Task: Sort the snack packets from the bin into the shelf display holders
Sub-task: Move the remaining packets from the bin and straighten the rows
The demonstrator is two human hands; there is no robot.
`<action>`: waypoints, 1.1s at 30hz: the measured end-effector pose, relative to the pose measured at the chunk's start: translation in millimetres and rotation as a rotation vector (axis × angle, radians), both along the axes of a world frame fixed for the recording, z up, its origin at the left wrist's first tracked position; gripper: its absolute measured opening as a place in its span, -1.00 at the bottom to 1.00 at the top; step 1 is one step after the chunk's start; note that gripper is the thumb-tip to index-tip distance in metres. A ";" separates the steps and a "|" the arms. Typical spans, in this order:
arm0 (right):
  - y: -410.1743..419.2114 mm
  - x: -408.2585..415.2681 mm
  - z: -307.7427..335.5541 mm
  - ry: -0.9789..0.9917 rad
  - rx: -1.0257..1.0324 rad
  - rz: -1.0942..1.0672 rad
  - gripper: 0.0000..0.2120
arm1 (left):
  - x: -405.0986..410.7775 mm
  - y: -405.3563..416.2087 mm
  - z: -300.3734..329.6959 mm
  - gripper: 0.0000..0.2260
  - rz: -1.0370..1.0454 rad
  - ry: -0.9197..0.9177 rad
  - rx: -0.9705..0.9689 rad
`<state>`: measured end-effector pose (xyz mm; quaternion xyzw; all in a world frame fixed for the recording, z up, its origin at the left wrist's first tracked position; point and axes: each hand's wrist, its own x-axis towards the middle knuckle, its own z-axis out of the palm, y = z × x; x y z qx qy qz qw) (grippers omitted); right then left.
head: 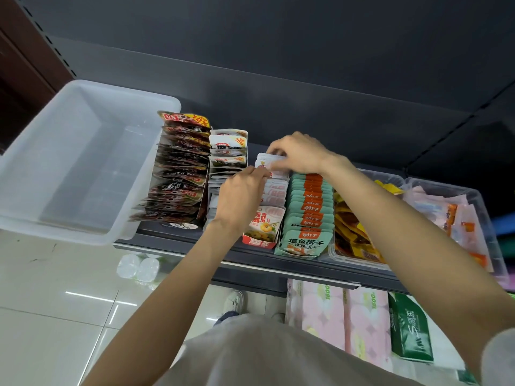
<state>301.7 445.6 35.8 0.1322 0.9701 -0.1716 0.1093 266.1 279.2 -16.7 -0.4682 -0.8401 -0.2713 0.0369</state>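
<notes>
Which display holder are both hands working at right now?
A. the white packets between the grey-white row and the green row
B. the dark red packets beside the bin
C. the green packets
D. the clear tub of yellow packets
A: the left hand and right hand both pinch white packets at the back of that holder, left of the green packets.

Left hand [242, 196] covers rear packets of the white-and-red packet row [274, 190]; its fingers' grip unclear. Right hand [299, 151] hides top of the white packet [264, 162]. Right forearm [404, 218] hides part of the yellow packets [351, 221]. Clear bin [490, 232] at shelf's right end cut by frame edge. Packet print mostly illegible.
</notes>
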 end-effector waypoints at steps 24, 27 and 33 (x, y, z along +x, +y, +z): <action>12.8 19.1 -25.8 0.068 0.047 -0.059 -0.57 | 22.3 22.7 -14.5 -0.44 -0.067 -0.084 -0.456; 16.5 20.0 -28.0 0.074 0.030 -0.078 -0.58 | 19.2 31.6 -14.5 -0.49 -0.081 -0.099 -0.460; 11.7 18.0 -19.2 0.298 -0.091 -0.153 -0.68 | 29.4 11.6 -19.8 -0.41 -0.031 -0.265 -0.037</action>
